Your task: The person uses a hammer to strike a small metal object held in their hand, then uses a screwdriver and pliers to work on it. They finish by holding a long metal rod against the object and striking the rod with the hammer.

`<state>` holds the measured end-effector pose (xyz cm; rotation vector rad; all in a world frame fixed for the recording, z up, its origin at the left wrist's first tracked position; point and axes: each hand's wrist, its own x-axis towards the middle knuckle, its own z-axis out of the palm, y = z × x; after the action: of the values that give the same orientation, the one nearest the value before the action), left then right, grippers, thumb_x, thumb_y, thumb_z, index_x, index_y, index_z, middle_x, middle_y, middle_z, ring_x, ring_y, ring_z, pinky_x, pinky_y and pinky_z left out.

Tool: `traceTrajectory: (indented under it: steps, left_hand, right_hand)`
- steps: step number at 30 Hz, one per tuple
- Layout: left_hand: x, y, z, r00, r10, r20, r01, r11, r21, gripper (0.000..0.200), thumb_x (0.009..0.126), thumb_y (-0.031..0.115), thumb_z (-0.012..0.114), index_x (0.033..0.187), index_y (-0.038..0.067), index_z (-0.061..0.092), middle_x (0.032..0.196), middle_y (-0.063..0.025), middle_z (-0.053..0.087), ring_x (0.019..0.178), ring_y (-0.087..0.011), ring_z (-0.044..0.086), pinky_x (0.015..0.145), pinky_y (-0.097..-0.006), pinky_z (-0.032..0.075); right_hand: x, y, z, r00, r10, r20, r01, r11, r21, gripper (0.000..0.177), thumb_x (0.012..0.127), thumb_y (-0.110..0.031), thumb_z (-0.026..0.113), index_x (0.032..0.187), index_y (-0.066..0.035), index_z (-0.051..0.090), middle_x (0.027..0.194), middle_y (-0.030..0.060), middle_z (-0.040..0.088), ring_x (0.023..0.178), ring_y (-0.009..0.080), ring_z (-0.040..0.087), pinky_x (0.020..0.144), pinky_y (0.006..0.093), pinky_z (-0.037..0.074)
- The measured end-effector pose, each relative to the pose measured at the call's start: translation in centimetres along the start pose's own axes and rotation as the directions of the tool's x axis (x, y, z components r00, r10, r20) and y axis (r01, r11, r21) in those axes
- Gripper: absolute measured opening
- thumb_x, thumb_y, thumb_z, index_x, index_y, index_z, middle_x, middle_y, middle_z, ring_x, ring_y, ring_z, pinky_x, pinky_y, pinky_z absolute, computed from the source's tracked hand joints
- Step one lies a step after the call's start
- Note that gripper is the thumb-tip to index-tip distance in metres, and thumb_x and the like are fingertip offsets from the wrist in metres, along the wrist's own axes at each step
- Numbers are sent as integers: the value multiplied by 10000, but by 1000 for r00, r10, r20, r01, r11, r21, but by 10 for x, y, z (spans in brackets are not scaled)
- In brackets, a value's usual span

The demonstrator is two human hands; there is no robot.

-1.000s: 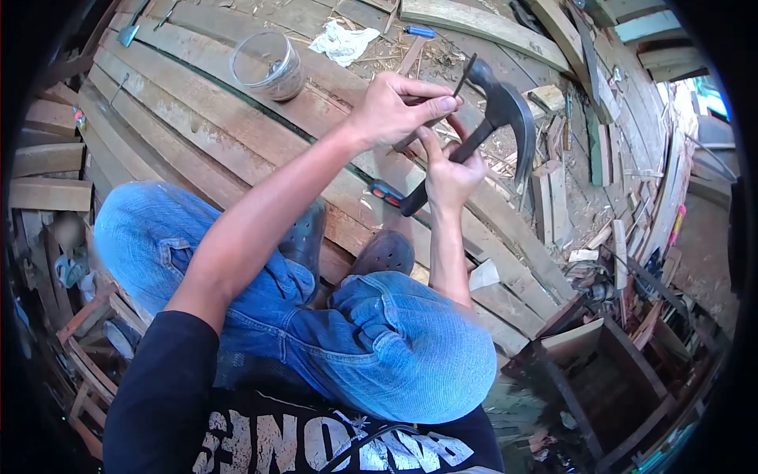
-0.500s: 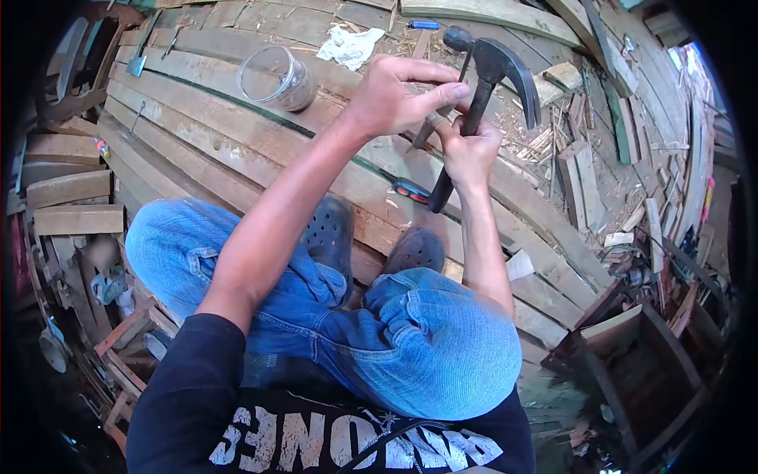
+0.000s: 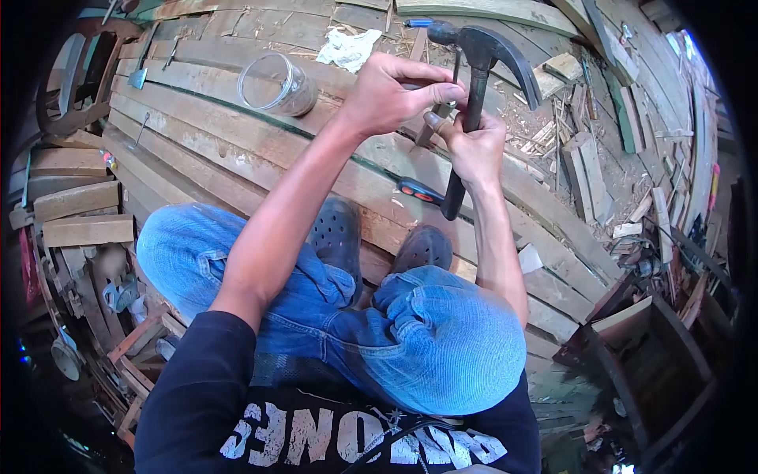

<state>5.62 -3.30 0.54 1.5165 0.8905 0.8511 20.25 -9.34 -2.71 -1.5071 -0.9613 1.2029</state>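
Note:
My right hand (image 3: 479, 150) is wrapped round the dark handle of a claw hammer (image 3: 483, 59), whose head points up and away. Its thumb also rests against a short metal piece (image 3: 430, 130). Beside it, my left hand (image 3: 395, 96) pinches a thin dark rod (image 3: 456, 71) between thumb and fingers, close to the hammer handle. Below the hands, a tool with a black and orange handle (image 3: 420, 190) lies on the wooden planks (image 3: 229, 150).
A clear plastic jar (image 3: 276, 85) stands left of my hands, near a white crumpled cloth (image 3: 348, 49). Wood scraps (image 3: 583, 174) and shavings lie at the right. An open wooden box (image 3: 651, 371) is at the lower right. A small blade tool (image 3: 137, 77) lies upper left.
The hammer and my right hand have shifted slightly right in view, the hammer standing more upright. My left hand keeps its pinch. The whole view has moved a little.

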Motion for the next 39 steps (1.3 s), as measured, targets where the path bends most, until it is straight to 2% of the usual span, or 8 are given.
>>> traceTrajectory:
  steps: [5, 10, 13, 19, 27, 29, 33, 39]
  left_hand:
    - [3, 13, -5, 999, 36, -3, -36, 996, -78, 136, 835, 32, 689, 950, -39, 709, 896, -127, 714, 853, -170, 676, 792, -296, 546]
    - [4, 1, -4, 991, 106, -88, -114, 989, -92, 165, 800, 82, 745, 923, -26, 720, 837, -92, 721, 765, -113, 675, 703, -238, 553]
    - [1, -8, -2, 993, 38, -114, -44, 998, -49, 148, 803, 57, 735, 923, -28, 719, 858, -90, 719, 763, -112, 668, 698, -234, 549]
    - [-1, -20, 9, 983, 114, -141, -142, 968, -206, 146, 848, 4, 670, 973, -72, 676, 916, -139, 700, 864, -178, 674, 797, -294, 557]
    - [10, -18, 14, 980, 146, -135, -147, 989, -1, 139, 855, 18, 666, 963, -68, 683, 921, -118, 704, 863, -154, 665, 809, -273, 549]
    - [12, -18, 11, 967, 225, -116, -204, 964, 172, 130, 857, 36, 671, 953, -46, 701, 924, -111, 707, 837, -135, 660, 759, -250, 545]
    - [18, -21, 15, 930, 308, -199, -301, 952, 65, 114, 864, 57, 670, 925, -27, 718, 883, -94, 714, 772, -107, 647, 694, -232, 529]
    - [19, -12, 10, 902, 404, -152, -313, 854, 415, 99, 834, 103, 708, 884, 24, 739, 696, -81, 690, 584, -98, 611, 522, -249, 469]
  right_hand:
    - [5, -26, -12, 993, -55, 100, 71, 984, -164, 269, 708, -121, 806, 867, 47, 666, 519, -73, 417, 472, 27, 368, 434, 225, 298]
    - [29, -27, -26, 956, -32, 291, 118, 951, -285, 330, 727, -129, 793, 1033, -39, 707, 534, -89, 358, 492, 47, 329, 458, 264, 263]
    - [30, -22, -27, 933, -2, 361, 118, 947, -300, 336, 726, -131, 798, 1036, -38, 705, 540, -91, 364, 504, 46, 336, 475, 251, 270]
    - [37, -6, -33, 927, 13, 374, 36, 992, -123, 309, 738, -126, 809, 998, -8, 691, 550, -99, 384, 505, 36, 361, 487, 234, 285]
    - [40, 1, -42, 930, 49, 365, -5, 993, -121, 262, 769, -157, 788, 935, 7, 667, 559, -75, 458, 505, 37, 394, 479, 234, 302]
    - [41, 0, -42, 931, 44, 361, -1, 993, -119, 250, 776, -161, 782, 924, 6, 667, 562, -70, 475, 504, 38, 403, 473, 234, 303]
    - [43, 4, -40, 928, 74, 366, -47, 996, -82, 283, 786, -165, 773, 974, 9, 653, 573, -56, 507, 485, 40, 422, 433, 233, 289]
    - [41, 11, -38, 933, 87, 348, -98, 995, 14, 306, 789, -155, 773, 1003, 14, 634, 571, -48, 512, 446, 38, 426, 392, 225, 283]
